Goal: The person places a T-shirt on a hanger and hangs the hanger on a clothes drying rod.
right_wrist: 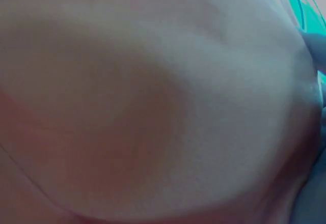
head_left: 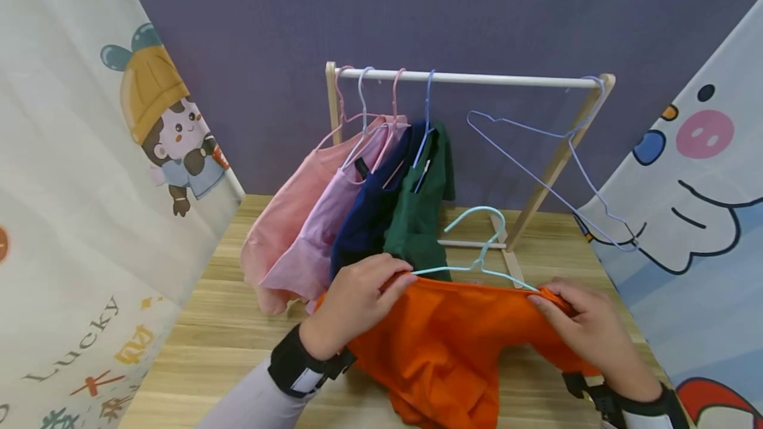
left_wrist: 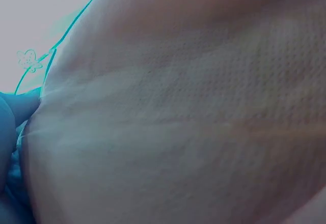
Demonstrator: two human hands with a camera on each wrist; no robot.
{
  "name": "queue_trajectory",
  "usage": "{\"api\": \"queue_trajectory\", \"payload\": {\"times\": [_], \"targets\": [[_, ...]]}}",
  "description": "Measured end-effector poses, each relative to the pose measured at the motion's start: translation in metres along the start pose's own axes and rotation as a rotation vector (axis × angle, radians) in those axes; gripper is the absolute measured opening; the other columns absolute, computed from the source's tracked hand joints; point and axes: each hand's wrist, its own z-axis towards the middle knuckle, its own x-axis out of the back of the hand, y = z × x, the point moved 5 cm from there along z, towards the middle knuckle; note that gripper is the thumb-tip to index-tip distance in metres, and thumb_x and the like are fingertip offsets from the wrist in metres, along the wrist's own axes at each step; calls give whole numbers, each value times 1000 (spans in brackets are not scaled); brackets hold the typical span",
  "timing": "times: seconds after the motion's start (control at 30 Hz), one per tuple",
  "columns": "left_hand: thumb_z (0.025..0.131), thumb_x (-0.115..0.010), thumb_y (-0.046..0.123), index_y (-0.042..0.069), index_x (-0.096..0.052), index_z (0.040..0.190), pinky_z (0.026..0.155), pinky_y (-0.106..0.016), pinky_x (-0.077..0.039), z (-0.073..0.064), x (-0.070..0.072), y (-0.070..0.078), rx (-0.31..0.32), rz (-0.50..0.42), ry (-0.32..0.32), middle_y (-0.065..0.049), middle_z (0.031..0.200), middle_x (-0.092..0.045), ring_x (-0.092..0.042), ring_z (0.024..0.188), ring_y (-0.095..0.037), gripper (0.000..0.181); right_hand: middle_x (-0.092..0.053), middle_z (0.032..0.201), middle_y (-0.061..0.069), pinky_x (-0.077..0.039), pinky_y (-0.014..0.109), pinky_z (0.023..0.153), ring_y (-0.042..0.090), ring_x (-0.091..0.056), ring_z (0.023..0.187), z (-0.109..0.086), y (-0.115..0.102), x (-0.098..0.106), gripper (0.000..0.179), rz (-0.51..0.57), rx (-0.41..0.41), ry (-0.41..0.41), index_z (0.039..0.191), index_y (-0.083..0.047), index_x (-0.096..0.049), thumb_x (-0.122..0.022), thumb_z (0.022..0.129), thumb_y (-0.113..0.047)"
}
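In the head view an orange garment (head_left: 441, 349) hangs from a mint-green hanger (head_left: 479, 267), whose hook stands up above the neckline. My left hand (head_left: 363, 303) grips the cloth and the hanger's left arm at the neckline, thumb along the top edge. On the other side my right hand (head_left: 587, 326) pinches the neckline at the hanger's right arm, thumb in front. The hanger's outer ends are hidden by hands and cloth. A close, blurred surface fills most of both wrist views; fingertips (left_wrist: 20, 107) show at the left wrist view's edge.
Behind stands a wooden rack with a white rail (head_left: 507, 79). Pink (head_left: 292, 204), lilac (head_left: 324, 230), navy (head_left: 363, 217) and green garments (head_left: 420, 217) hang at its left. A bare purple hanger (head_left: 572, 134) hangs at its right end. Printed curtains flank the wooden table (head_left: 197, 336).
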Motion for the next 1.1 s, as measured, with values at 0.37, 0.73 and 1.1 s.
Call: {"api": "queue_trajectory", "payload": {"times": [0.37, 0.73, 1.1], "targets": [[89, -62, 30, 12, -63, 94, 60, -24, -52, 28, 24, -16, 148, 208, 151, 2, 74, -57, -49, 66, -7, 18, -62, 75, -3, -41, 21, 48, 8, -50, 59, -17, 13, 29, 20, 75, -198, -14, 85, -13, -65, -69, 76, 4], [91, -52, 45, 8, -56, 123, 83, -42, -53, 66, 14, -28, 471, 162, -150, -7, 104, -62, -58, 87, -18, 49, -59, 67, -9, -41, 27, 40, 14, -50, 50, -38, 26, 72, 9, -16, -463, 38, 92, -5, -66, -66, 84, -9], [93, -50, 24, 8, -62, 105, 79, -45, -55, 70, 10, -39, 489, 226, -106, -10, 100, -68, -62, 81, -25, 23, -61, 67, -18, -45, 24, 42, 15, -53, 52, -56, 57, 91, 18, -60, -592, 113, 95, -4, -65, -68, 84, -17]]}}
